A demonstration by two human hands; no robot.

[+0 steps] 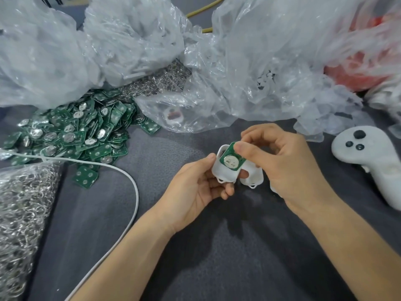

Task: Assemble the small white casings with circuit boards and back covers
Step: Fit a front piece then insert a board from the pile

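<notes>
- Two bare forearms come in from the bottom edge and meet over a dark grey fabric surface (195, 268).
- Left hand (195, 190) holds a small white plastic casing (219, 170) with its open side up; the thumb presses on its left wall and the other fingers curl under it, so the fingers are closed on the casing.
- Right hand (288, 168) pinches a small green circuit board with a round silver disc (232, 160) between the thumb and the forefinger at the board's upper right corner. The board is tilted and its lower part sits in the opening of the casing.
- Under the right hand a second white plastic piece (252, 181) shows just beside the casing; I cannot tell if the fingers grip it.
- At the left lies a big pile of the same green circuit boards (71, 135), well apart from the hands.
- One white cable (132, 192) curves over the fabric, and a heap of small silver metal rings (23, 209) lies at the left edge.
- Crumpled clear plastic bags (249, 72) fill the back.
- At the right lies a white handheld controller with dark buttons (373, 157).
</notes>
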